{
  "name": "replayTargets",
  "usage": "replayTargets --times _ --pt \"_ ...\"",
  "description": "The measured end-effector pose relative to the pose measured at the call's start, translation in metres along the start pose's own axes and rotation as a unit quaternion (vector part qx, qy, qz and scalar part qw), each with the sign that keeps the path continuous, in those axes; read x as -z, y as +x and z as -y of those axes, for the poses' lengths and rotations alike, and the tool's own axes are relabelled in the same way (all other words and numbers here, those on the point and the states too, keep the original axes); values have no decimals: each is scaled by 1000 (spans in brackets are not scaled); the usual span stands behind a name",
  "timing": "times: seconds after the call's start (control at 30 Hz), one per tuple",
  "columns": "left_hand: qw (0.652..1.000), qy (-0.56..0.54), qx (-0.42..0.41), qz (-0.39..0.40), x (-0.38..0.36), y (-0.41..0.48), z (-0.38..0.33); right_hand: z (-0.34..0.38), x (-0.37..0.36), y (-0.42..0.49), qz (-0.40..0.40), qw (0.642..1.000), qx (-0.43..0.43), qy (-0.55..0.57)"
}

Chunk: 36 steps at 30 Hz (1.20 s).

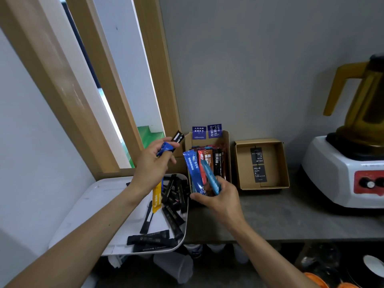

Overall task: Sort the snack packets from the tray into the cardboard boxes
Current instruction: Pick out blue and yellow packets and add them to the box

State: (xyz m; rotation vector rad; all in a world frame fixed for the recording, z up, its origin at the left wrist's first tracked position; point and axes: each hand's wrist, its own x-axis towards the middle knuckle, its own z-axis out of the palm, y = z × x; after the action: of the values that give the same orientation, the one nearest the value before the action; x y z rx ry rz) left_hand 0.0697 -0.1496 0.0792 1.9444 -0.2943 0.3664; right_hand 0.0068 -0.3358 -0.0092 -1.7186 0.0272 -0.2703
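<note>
A light blue packet (211,177) lay pinched in the right hand (220,196) at the near edge of the packed cardboard box (207,161), while the left hand (153,165), above the tray (99,204) of black packets (172,196), gripped blue, black and yellow packets (166,147).

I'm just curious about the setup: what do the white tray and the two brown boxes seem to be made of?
The tray looks like smooth white plastic: rounded corners, a faint sheen. The box of packets and the near-empty box look like matte brown cardboard, with thin folded walls and flaps. I can't confirm either by sight alone.
</note>
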Motion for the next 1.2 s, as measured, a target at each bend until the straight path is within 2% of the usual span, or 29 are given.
replayTargets --times 0.1,0.27,0.37,0.53,0.63,0.73,0.83,0.97,1.07,1.2 --pt "999 38 -36 -8 1 0 -8 2 1 -1 8 1000 15 13" --pt "995 96 -15 31 6 -2 -8 6 5 0 21 999 32 33" --pt "999 50 15 14 9 -6 -1 7 7 5 -6 994 -17 103" --pt "987 -98 125 -3 10 -20 7 12 7 12 53 967 -142 205" --pt "988 -82 128 -10 14 -25 12 21 5 15 59 932 -168 316" --pt "992 -39 113 41 17 -30 13 28 5 22 44 902 -146 403" --pt "994 11 84 64 17 -32 9 36 4 26 20 917 -114 382" --pt "998 54 9 17 21 -19 -3 36 6 33 -1 941 -86 329" --pt "990 122 -15 71 12 -6 -21 35 3 33 4 964 -67 259" --pt "977 165 -27 128 -2 4 -37 41 2 27 19 975 -36 220"
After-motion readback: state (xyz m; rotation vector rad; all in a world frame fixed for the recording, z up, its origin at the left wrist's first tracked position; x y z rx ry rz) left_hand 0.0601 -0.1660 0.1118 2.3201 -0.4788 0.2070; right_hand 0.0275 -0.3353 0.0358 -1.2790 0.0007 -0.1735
